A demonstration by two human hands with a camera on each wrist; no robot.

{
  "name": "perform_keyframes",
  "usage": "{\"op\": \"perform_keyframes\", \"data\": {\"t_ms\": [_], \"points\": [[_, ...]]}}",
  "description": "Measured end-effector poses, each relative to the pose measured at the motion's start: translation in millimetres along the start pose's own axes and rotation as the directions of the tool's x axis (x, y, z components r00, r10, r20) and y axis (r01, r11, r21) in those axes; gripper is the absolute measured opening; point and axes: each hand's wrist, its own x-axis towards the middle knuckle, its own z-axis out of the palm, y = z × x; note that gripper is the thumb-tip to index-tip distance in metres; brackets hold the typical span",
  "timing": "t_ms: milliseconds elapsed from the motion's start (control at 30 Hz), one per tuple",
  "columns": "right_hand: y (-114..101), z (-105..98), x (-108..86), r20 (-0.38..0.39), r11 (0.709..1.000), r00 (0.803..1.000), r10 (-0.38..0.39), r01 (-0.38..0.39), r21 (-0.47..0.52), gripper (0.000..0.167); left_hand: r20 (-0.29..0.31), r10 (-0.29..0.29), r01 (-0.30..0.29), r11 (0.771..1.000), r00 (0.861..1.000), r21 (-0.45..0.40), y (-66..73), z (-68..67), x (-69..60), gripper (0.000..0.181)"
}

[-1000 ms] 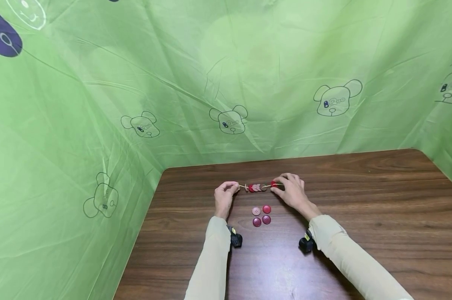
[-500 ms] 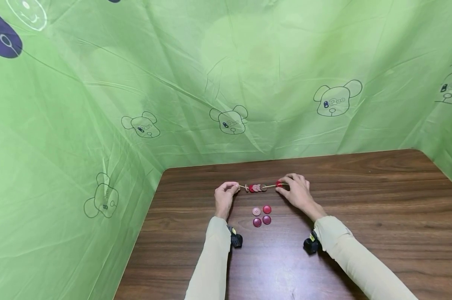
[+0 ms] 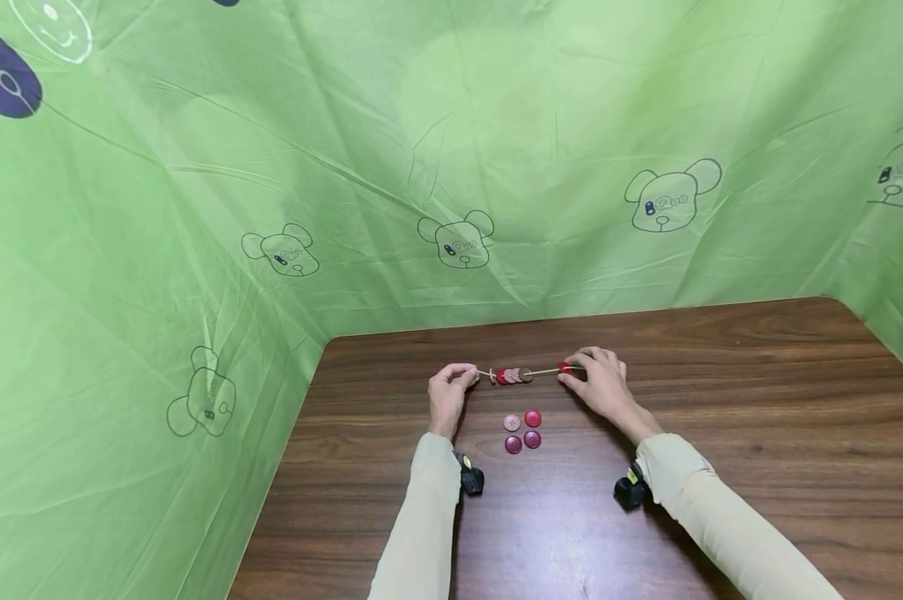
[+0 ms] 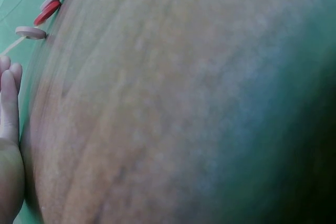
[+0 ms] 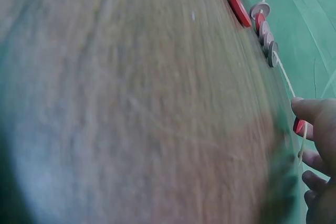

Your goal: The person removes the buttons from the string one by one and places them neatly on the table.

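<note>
Cream sleeves [image 3: 414,510] are covering your arms, and a small black camera [image 3: 471,478] is sitting at each wrist. Past the cameras, between your arms, four loose buttons are lying flat on the brown table [image 3: 759,383]. Two purple buttons [image 3: 513,444] are resting nearer to you, and a pale pink button [image 3: 512,422] and a loose red button [image 3: 532,418] are lying just beyond them.

Farther out, your hands are working well apart from each other. Your left hand [image 3: 449,396] is pinching the string [image 3: 545,372] by its left part. Your right hand [image 3: 605,387] is pinching another red button [image 3: 565,367] with thumb and fingers, and the string is looking as if it goes through it. Between your hands, but closer to the left one, a row of five buttons [image 3: 513,376] is sitting on the string: pale, red, two pink, then dark.

That pinched button is looking light, hard and smooth, so it may be sliding easily under your fingers; holding it by the rim should be keeping its holes free. The string is looking thin and bendy, so it is probably best held near an end.

Behind everything, green cloth [image 3: 556,258] is hanging with bear faces drawn on it.
</note>
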Motion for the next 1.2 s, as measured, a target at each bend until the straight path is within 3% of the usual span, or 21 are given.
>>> {"op": "perform_keyframes", "data": {"t_ms": [800, 1033, 1200], "points": [[13.2, -10.1, -2.5, -0.004, 1.0, 1.0, 0.027, -0.027, -0.004, 0.033, -0.005, 0.0, 0.0, 1.0, 1.0, 0.019, -0.3, -2.2, 0.4, 0.013], [17.2, -11.2, -3.5, -0.008, 0.999, 0.999, 0.032, -0.032, -0.002, 0.033, 0.049, -0.006, 0.006, 1.0, 0.999, 0.005, 3.7, -3.7, -1.0, 0.02], [18.5, -13.7, -4.0, -0.008, 0.999, 0.999, 0.042, -0.042, 0.005, 0.034, 0.016, 0.016, -0.016, 1.0, 1.0, 0.021, -2.1, -1.6, 1.1, 0.018]]}}
